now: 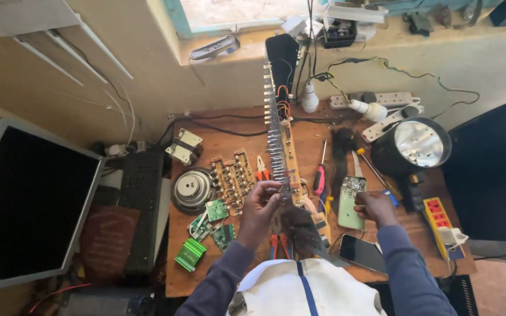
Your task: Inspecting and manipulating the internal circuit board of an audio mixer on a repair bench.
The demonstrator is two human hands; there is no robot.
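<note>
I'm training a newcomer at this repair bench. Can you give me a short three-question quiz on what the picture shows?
1. True or false: the left hand grips the long metal strip.
2. What does the right hand touch? A speaker, B pale green board, C phone.
3. Which side of the table holds the round lamp?

Key: 1 true; 2 B; 3 the right side.

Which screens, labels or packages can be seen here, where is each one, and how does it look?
Monitor: left of the workbench, leaning, large grey-framed rectangle, dark screen.
Phone: on the bench's near edge, below the right hand, black slab, dark glossy screen.
Pale green device: on the bench beside the right hand, rounded rectangle; unclear whether it has a screen.
No packages or readable labels can be made out.
</note>
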